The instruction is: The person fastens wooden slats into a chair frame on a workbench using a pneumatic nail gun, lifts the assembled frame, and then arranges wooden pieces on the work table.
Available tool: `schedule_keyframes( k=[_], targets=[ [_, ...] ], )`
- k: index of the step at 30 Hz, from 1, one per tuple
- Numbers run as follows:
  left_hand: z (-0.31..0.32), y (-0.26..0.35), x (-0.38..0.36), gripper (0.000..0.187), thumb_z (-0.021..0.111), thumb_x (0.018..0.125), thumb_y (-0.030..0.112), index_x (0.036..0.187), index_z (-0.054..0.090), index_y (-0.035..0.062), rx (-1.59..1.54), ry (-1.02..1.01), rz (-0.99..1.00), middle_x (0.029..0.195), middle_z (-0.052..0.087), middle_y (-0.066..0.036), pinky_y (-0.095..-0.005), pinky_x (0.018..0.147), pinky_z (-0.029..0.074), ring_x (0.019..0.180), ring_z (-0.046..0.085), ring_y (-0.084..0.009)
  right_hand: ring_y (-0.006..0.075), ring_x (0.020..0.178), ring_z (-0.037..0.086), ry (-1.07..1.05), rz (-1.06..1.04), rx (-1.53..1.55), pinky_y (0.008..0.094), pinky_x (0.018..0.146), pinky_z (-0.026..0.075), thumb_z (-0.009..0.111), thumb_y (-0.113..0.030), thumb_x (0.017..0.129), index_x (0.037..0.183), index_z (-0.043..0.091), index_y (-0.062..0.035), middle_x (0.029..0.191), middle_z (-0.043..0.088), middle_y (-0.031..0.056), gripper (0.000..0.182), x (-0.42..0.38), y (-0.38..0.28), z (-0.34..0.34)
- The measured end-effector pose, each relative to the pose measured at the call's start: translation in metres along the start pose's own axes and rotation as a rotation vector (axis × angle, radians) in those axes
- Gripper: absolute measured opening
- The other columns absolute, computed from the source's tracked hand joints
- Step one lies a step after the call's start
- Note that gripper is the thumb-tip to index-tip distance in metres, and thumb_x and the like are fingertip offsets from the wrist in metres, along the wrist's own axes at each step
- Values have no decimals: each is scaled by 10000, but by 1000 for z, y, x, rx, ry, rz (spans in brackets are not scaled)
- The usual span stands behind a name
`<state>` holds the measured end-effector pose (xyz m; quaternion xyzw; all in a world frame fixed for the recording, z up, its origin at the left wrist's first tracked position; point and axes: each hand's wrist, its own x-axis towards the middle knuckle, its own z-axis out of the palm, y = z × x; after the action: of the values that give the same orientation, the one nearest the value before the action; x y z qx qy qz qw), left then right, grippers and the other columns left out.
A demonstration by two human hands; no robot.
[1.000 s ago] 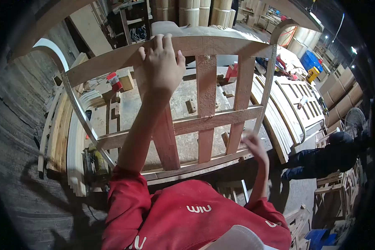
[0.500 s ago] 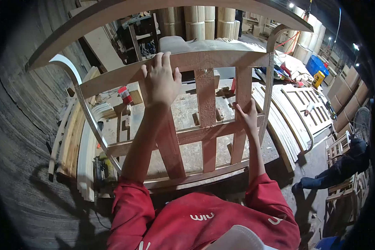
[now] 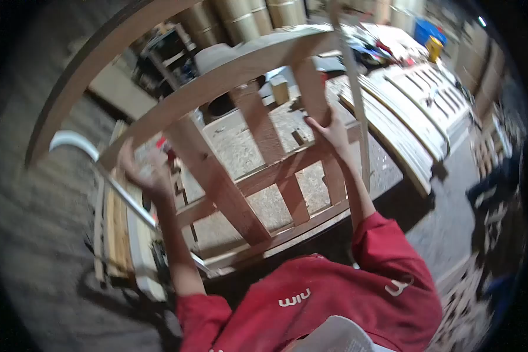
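A wooden slatted frame (image 3: 264, 173) with a curved top rail and upright slats stands tilted in front of me. My right hand (image 3: 331, 135) is closed around the right-hand slat, just above the middle rail, with the thumb on its inner side. Near the left end of the top rail is my left hand (image 3: 149, 170), blurred by motion, its fingers apart beside the rail. A long curved wooden piece (image 3: 82, 70) arches over the upper left of the frame. Beneath the frame lies a worn, dusty work surface (image 3: 229, 138).
Wooden strips (image 3: 123, 234) are stacked at the left. More pale boards (image 3: 387, 126) and a slatted panel (image 3: 434, 94) lie at the right. Bundled round stacks (image 3: 240, 20) stand behind. A blue container (image 3: 428, 32) and a yellow object (image 3: 433, 48) are at the far right.
My left hand has left the middle of the top rail and moved left and down toward its end. The frame appears more tilted in view. My right hand stays on the right slat.
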<state>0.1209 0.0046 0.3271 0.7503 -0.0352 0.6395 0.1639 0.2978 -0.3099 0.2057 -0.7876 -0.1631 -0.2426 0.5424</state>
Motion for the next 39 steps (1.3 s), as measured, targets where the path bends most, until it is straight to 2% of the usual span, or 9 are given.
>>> schedule_keyframes(
  k=[4,5,9,11,17,21,32,36,39],
  targets=[
    [-82,-84,-54,362,541,801,133,1099,391,-9,368,201,-142,1050,437,-164,-374,788,429,949,470,-300,326,844,568,21,103,-40,385,727,449,614,-566,617,1103,441,-33,914,566,207,742,-7,-23,-4],
    [-92,-78,-59,439,407,844,290,1175,357,8,281,200,-758,1106,429,-191,-385,853,379,993,449,-310,328,840,569,14,111,-21,376,739,445,619,-564,620,1103,441,-8,902,565,219,757,-7,-23,-4],
    [-125,-146,-103,656,224,851,536,1236,314,13,-412,-227,-1216,1150,436,-142,-355,921,308,1071,415,-259,345,816,571,33,108,-40,379,739,447,564,-628,624,1092,434,8,851,563,248,801,-9,-26,-6],
    [-112,-87,-86,632,241,842,549,1161,376,21,-402,-91,-1334,1076,476,-135,-328,886,350,988,470,-219,350,810,571,15,156,-13,385,728,452,546,-638,631,1096,425,16,838,565,249,811,-11,-32,-13],
    [-118,12,-62,528,278,841,535,1010,443,62,-209,33,-940,900,511,-93,-282,768,399,811,497,-164,350,823,565,-26,169,-7,399,727,444,555,-572,668,1068,415,19,845,560,254,727,-9,-41,-26],
    [-155,-64,-10,354,376,846,450,817,469,110,-390,-64,-924,621,401,20,-159,384,205,436,276,-33,374,822,560,189,101,87,414,731,439,573,-526,643,1021,452,40,835,560,269,692,-25,-77,-52],
    [-183,30,145,484,406,825,412,1112,506,36,-313,-167,-593,983,570,-62,-190,596,355,789,518,-88,99,756,480,555,84,371,259,671,405,546,-243,805,1002,489,-5,818,544,38,314,-184,-117,-138],
    [-157,87,129,377,475,791,301,1069,553,57,-628,-255,-427,903,588,-35,-186,498,371,695,526,-71,130,868,435,726,227,139,271,743,352,517,-294,807,984,475,-38,919,482,71,313,-284,-99,-184],
    [-135,123,100,298,462,822,175,1099,506,75,-771,-555,-325,974,562,-108,-291,682,458,830,557,-176,145,893,464,842,99,657,269,776,385,475,-82,773,1038,449,-50,952,481,27,268,-378,-46,-202]
  ],
)
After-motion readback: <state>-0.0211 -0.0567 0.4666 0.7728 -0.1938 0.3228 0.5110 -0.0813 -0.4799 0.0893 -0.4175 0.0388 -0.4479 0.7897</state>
